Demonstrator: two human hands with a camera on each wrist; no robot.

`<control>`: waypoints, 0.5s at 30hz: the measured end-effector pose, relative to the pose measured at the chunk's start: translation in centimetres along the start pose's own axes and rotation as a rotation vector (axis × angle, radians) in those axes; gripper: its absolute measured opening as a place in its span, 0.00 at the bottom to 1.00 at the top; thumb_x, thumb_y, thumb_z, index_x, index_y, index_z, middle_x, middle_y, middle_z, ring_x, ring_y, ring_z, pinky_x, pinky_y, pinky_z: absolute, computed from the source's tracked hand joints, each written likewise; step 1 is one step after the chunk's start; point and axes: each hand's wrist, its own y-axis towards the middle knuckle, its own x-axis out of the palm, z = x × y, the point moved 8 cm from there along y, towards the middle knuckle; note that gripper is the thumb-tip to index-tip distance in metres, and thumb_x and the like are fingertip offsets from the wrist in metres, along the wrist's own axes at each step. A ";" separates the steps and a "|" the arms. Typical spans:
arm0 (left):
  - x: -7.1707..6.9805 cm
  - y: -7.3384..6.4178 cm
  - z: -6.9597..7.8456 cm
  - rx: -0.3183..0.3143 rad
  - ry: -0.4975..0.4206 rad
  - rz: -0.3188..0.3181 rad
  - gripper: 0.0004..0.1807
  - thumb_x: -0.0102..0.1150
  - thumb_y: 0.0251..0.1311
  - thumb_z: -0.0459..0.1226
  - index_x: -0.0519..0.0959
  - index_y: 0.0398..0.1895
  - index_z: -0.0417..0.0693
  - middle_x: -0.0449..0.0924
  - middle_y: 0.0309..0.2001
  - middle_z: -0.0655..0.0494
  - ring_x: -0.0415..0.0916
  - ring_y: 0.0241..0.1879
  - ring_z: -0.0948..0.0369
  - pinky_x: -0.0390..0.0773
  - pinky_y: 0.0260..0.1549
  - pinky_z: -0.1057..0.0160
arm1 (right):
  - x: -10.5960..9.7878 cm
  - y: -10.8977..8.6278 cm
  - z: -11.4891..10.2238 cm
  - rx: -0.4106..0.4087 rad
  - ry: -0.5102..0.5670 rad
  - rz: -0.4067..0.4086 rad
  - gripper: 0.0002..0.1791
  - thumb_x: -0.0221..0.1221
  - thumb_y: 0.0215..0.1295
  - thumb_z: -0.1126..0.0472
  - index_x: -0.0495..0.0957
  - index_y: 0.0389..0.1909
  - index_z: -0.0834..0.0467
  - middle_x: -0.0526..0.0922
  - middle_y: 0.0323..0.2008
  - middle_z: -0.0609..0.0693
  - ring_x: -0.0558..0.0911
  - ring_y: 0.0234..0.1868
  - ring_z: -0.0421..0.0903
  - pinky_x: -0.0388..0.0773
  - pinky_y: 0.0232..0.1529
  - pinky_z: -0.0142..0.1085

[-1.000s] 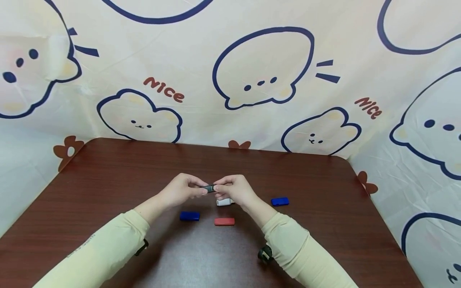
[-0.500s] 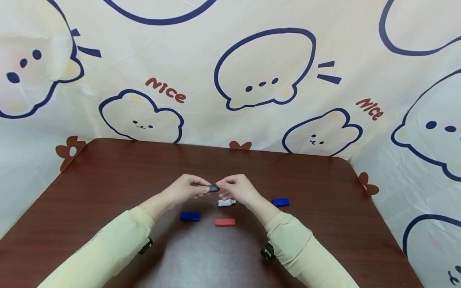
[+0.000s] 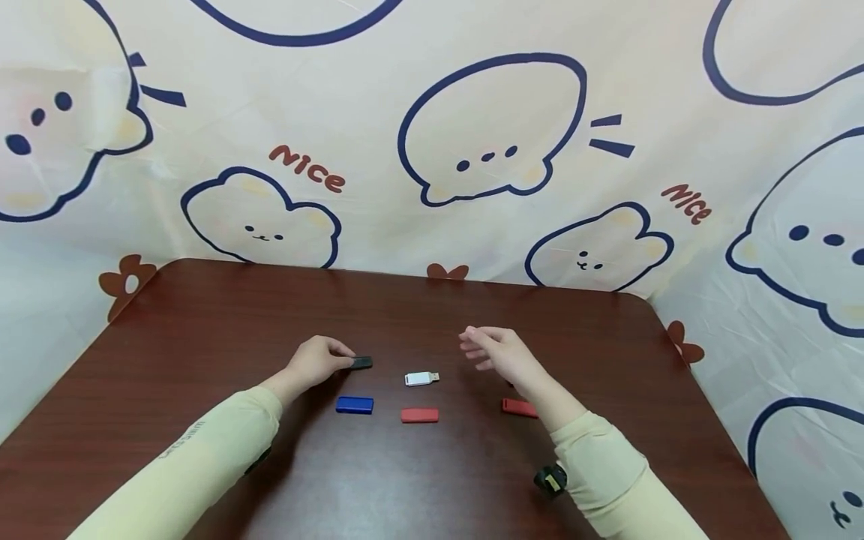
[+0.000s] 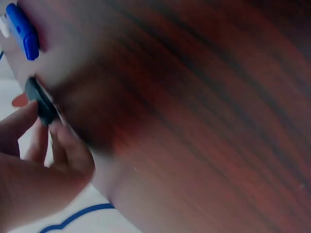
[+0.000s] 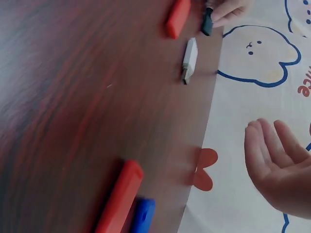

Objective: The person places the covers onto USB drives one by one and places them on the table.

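My left hand (image 3: 316,362) pinches a dark USB flash drive (image 3: 361,362) between thumb and fingers, low over the table on the left. In the left wrist view the same dark drive (image 4: 40,101) sticks out past the fingertips. My right hand (image 3: 502,354) holds nothing and is raised off the table with its fingers loosely bent. Between the hands lies a white USB flash drive (image 3: 420,379), its metal plug bare and pointing right. Nearer the front are a blue stick (image 3: 354,405) and a red stick (image 3: 419,415), both the size of flash drives.
Another red stick (image 3: 519,408) lies by the right forearm. Beside it a second blue stick (image 5: 143,216) shows in the right wrist view, hidden behind the arm in the head view. A patterned cloth (image 3: 378,225) stands up around the brown table (image 3: 432,480).
The hands were together at the dark flash drive and have parted. My left hand carried it left and down; my right hand let go and moved right, uncovering the red stick.
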 end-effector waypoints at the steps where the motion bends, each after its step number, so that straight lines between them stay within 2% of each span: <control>1: -0.1 0.1 0.1 0.009 0.038 0.020 0.10 0.59 0.57 0.35 0.83 0.39 0.40 0.82 0.43 0.42 0.76 0.34 0.57 0.76 0.33 0.60 | -0.1 -0.2 0.0 -0.020 -0.050 0.013 0.23 0.47 0.70 0.47 0.75 0.56 0.58 0.78 0.54 0.60 0.76 0.56 0.56 0.75 0.54 0.46; 6: 0.0 0.4 0.5 0.048 0.091 0.057 0.09 0.60 0.56 0.34 0.84 0.37 0.40 0.83 0.40 0.44 0.77 0.38 0.54 0.76 0.37 0.56 | -0.5 -1.4 -0.2 -0.146 -0.346 0.113 0.27 0.51 0.68 0.46 0.69 0.63 0.56 0.70 0.63 0.57 0.65 0.66 0.56 0.61 0.64 0.55; 9: 0.0 0.2 0.7 0.064 0.133 0.070 0.12 0.59 0.57 0.34 0.82 0.43 0.38 0.82 0.44 0.41 0.76 0.45 0.47 0.75 0.45 0.51 | -0.7 -2.0 -0.3 -0.198 -0.478 0.170 0.33 0.52 0.66 0.44 0.62 0.67 0.56 0.62 0.68 0.60 0.55 0.70 0.60 0.48 0.65 0.63; 11: 0.0 0.0 0.9 0.057 0.166 0.084 0.18 0.57 0.60 0.37 0.78 0.51 0.36 0.77 0.51 0.38 0.71 0.53 0.42 0.70 0.51 0.46 | -1.0 -2.3 -0.2 -0.220 -0.575 0.211 0.37 0.52 0.65 0.42 0.58 0.70 0.55 0.57 0.70 0.61 0.49 0.71 0.63 0.40 0.63 0.68; 15: -0.3 -0.3 2.8 0.101 0.222 0.185 0.33 0.51 0.63 0.49 0.63 0.66 0.40 0.61 0.65 0.34 0.55 0.63 0.36 0.56 0.58 0.36 | -1.4 -2.4 0.5 -0.233 -0.740 0.255 0.43 0.50 0.62 0.36 0.49 0.73 0.50 0.46 0.73 0.59 0.39 0.73 0.65 0.30 0.58 0.73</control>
